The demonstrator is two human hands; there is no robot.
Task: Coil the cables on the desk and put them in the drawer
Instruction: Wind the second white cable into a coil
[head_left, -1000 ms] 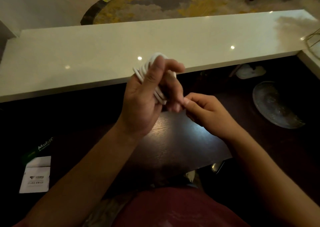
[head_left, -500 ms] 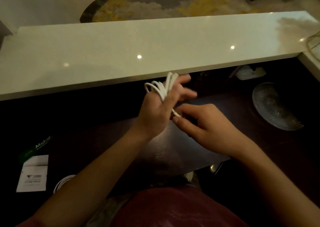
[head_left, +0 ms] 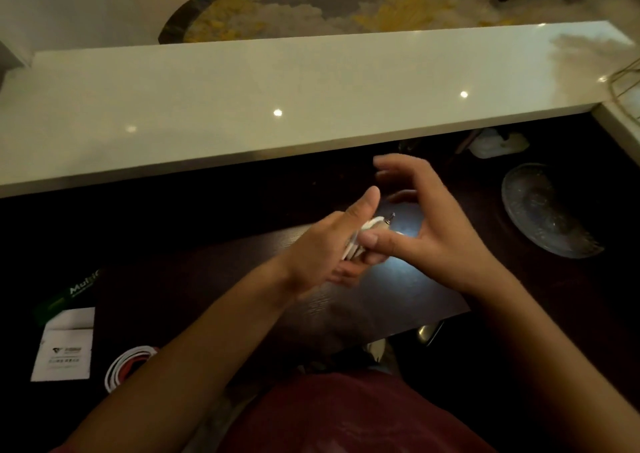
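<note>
A white cable [head_left: 367,228] is wound into a small coil, and my left hand [head_left: 325,248] is closed around it above the dark wooden desk [head_left: 388,300]. Its metal plug tip [head_left: 390,218] sticks out to the right. My right hand [head_left: 436,234] is just right of the coil, fingers spread and raised, thumb resting against the coil's near side. A second coil of white and red cable [head_left: 126,366] lies at the lower left, partly hidden by my left forearm. No drawer can be made out.
A raised white counter ledge [head_left: 277,106] runs across the back. A glass dish [head_left: 545,210] lies at the right, with a white object [head_left: 498,143] behind it. A white card [head_left: 65,348] and a green box [head_left: 69,293] lie at the left.
Both hands have dropped lower toward the desk with the coil. My right hand has let go of the cable end and spread its fingers. The second coil has come into view at lower left.
</note>
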